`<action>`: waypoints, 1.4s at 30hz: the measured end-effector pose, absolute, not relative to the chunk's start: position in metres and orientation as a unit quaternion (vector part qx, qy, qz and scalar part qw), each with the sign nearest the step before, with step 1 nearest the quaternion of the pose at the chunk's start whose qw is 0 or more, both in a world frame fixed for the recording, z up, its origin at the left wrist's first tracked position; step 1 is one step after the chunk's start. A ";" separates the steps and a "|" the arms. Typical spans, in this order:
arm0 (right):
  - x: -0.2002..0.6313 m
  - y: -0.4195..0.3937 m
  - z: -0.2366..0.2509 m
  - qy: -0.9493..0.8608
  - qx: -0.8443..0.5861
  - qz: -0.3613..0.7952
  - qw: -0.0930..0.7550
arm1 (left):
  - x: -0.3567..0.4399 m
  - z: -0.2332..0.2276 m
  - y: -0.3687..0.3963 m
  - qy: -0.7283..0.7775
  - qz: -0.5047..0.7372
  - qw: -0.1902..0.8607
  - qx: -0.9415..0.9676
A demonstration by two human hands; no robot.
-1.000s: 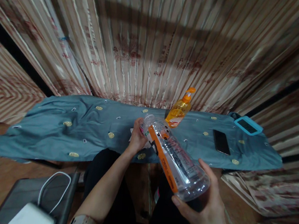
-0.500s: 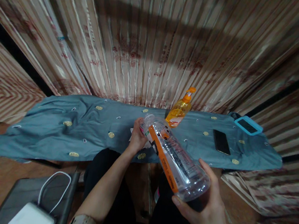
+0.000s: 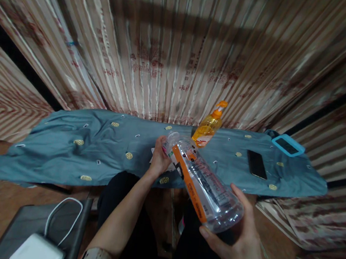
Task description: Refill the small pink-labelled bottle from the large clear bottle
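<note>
While the head camera looks forward and down, both hands of the person hold one clear bottle [image 3: 207, 185], which is situated between 4 and 5 o'clock from the middle of the view. This bottle is tilted, with its neck toward 10 or 11 o'clock and its base toward 4 or 5, and it bears an orange-and-white label. The left hand [image 3: 160, 159] is closed about the neck end; how far its fingers wrap around cannot be told, because the bottle hides them. The right hand [image 3: 243, 240] is opened wide, with thumb and finger on opposite sides of the base, so that the base sits between them. Beneath the left hand, a white piece [image 3: 171, 168] is partly hidden. At 12 o'clock from the clear bottle, an orange pump bottle [image 3: 207, 130] stands on the blue-green cloth [image 3: 49, 147]. Near 3 o'clock of the view lie a dark phone [image 3: 257, 164] and, farther out, a blue-framed device [image 3: 288, 145]. At 8 o'clock, a white box [image 3: 37, 252] with a white cable [image 3: 81, 211] rests upon a grey seat [image 3: 20, 222].
</note>
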State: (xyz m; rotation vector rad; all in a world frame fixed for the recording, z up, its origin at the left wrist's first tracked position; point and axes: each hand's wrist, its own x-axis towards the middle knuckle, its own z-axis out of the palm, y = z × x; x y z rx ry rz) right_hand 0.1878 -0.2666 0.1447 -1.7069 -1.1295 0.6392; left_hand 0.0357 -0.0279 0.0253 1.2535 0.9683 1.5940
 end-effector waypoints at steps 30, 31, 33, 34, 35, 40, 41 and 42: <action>0.189 -0.268 0.145 -0.469 -0.694 0.260 0.480 | 0.036 0.031 -0.031 0.384 0.639 0.458 0.484; 0.189 -0.268 0.145 -0.471 -0.697 0.258 0.475 | 0.035 0.031 -0.030 0.384 0.639 0.461 0.481; 0.190 -0.268 0.146 -0.478 -0.703 0.249 0.464 | 0.035 0.030 -0.030 0.387 0.642 0.464 0.472; 0.190 -0.268 0.146 -0.483 -0.704 0.242 0.461 | 0.035 0.029 -0.030 0.389 0.643 0.465 0.468; 0.190 -0.268 0.147 -0.486 -0.705 0.236 0.460 | 0.035 0.029 -0.029 0.392 0.643 0.465 0.465; 0.189 -0.267 0.148 -0.485 -0.709 0.231 0.457 | 0.035 0.030 -0.030 0.393 0.641 0.471 0.461; 0.188 -0.267 0.148 -0.482 -0.709 0.235 0.458 | 0.035 0.030 -0.030 0.392 0.642 0.472 0.461; 0.188 -0.267 0.148 -0.480 -0.711 0.236 0.456 | 0.035 0.031 -0.030 0.390 0.642 0.472 0.461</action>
